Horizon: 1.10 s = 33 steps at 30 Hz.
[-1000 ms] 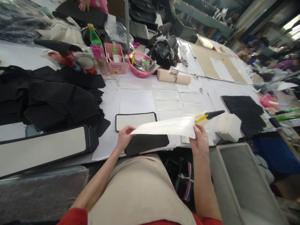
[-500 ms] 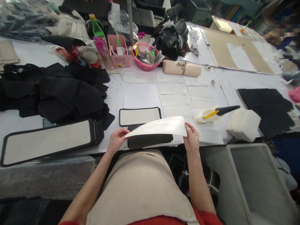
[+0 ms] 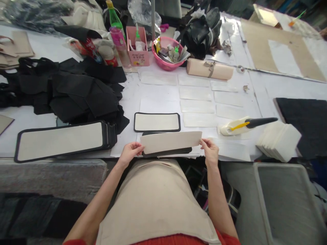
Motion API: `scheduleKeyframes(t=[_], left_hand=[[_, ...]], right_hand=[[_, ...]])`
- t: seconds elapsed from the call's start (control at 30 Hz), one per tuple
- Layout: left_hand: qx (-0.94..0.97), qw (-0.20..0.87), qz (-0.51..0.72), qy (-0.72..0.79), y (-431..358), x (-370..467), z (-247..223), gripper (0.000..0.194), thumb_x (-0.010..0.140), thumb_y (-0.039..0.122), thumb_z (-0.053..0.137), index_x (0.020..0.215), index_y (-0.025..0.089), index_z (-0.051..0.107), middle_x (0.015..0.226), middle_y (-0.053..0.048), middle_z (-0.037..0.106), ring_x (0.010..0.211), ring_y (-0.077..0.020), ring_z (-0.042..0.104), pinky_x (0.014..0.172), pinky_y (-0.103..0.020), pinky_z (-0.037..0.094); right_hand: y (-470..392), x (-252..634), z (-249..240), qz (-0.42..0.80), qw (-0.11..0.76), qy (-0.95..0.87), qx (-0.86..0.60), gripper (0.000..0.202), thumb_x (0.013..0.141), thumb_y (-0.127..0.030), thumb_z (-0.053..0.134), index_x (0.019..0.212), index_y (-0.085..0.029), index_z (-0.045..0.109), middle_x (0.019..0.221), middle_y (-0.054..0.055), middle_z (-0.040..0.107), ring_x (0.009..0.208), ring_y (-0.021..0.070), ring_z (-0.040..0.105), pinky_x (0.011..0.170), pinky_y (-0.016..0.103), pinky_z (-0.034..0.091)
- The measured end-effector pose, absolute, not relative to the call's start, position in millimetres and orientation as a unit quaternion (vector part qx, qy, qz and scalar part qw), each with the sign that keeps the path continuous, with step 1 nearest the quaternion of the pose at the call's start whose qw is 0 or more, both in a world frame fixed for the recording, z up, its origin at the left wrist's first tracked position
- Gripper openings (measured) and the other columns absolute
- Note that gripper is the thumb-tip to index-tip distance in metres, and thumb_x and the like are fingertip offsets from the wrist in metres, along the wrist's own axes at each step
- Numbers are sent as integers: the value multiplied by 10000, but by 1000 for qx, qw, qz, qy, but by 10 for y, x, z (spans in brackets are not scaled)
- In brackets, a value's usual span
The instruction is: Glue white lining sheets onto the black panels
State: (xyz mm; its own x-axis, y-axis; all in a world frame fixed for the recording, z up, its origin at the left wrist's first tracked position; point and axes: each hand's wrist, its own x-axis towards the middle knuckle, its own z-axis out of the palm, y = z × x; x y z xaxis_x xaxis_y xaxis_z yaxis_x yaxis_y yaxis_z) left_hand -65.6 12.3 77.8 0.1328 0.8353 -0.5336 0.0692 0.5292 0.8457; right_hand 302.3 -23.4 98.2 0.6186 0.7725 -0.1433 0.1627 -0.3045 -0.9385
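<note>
A pale beige strip (image 3: 171, 142) spans between my hands, its left end pinched by my left hand (image 3: 131, 153) and its right end by my right hand (image 3: 209, 151). Under the strip lies a black rounded panel (image 3: 176, 151) at the table's front edge, mostly covered. Just behind is a black-edged panel with a pale centre (image 3: 157, 122). To the left, longer black-edged panels (image 3: 61, 140) are stacked. On the right a yellow-handled tool (image 3: 239, 126) rests in a whitish container (image 3: 227, 128).
Black cut pieces (image 3: 74, 90) are heaped at left. Farther back stand a pink box (image 3: 138, 58), a pink basket (image 3: 167, 64) and a rolled beige sheet (image 3: 209, 69). White pads (image 3: 281, 139) and a black stack (image 3: 306, 126) lie right; a grey bin (image 3: 286, 190) is below.
The strip, bowed and tilted before, is now flatter with its beige face showing, and lies lower over the black panel. Both hands still hold its ends. The camera view has shifted.
</note>
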Motion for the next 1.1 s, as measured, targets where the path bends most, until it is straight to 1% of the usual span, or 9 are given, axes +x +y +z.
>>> scheduleKeyframes(t=[0.07,0.17,0.3,0.43,0.53,0.63,0.7,0.93,1.1], left_hand=[[370,657,272,598,81,-645,699,345,623,441,765,709,147,608,573,4,612,469,-93,515,440,-208,368],[349,656,249,621,38,-621,577,365,612,449,768,719,135,614,581,-1,616,453,-80,505,408,-189,331],[336,649,241,639,23,-598,475,399,570,468,781,699,129,616,570,-6,614,429,-76,495,382,-182,311],[340,633,241,653,52,-590,466,400,558,470,780,680,127,614,556,-12,616,410,-72,486,374,-176,312],[351,617,240,662,88,-586,465,397,551,476,775,670,131,618,546,-14,619,397,-74,476,370,-182,322],[354,601,237,676,107,-580,434,400,535,477,778,662,130,624,535,-9,615,392,-75,472,367,-182,320],[346,592,233,689,107,-575,406,407,526,479,777,665,128,626,538,-9,619,396,-77,477,365,-181,313],[333,582,225,707,80,-589,368,408,518,472,778,670,125,627,542,-13,623,407,-81,483,366,-184,324],[350,571,223,709,84,-582,362,417,528,497,771,666,129,631,533,-9,616,400,-82,477,365,-186,321]], right_hand=[[-277,3084,897,290,440,-348,-775,331,686,-455,715,824,-155,716,784,20,682,711,139,592,601,236,468],[-320,3144,768,296,364,-375,-799,374,708,-490,670,832,-140,719,748,37,697,709,165,608,691,285,473],[-321,3172,602,314,291,-379,-821,393,702,-506,648,812,-135,715,655,36,690,641,188,629,690,310,466],[-270,3167,470,340,271,-362,-824,384,673,-510,650,772,-142,697,663,48,702,614,197,653,637,293,481],[-212,3138,435,349,240,-360,-831,355,696,-486,628,768,-144,688,689,57,714,622,197,670,607,272,487],[-153,3104,447,335,177,-382,-843,296,735,-433,608,768,-151,692,691,54,719,641,192,682,628,259,487],[-118,3087,459,324,150,-390,-849,260,753,-402,600,766,-161,699,683,43,719,659,188,686,649,252,481],[-32,3031,484,298,78,-399,-863,213,772,-353,585,814,-196,722,806,51,736,799,203,675,678,244,456],[-13,2998,499,293,46,-398,-868,219,782,-346,570,826,-201,727,817,58,733,815,218,670,672,253,451]])
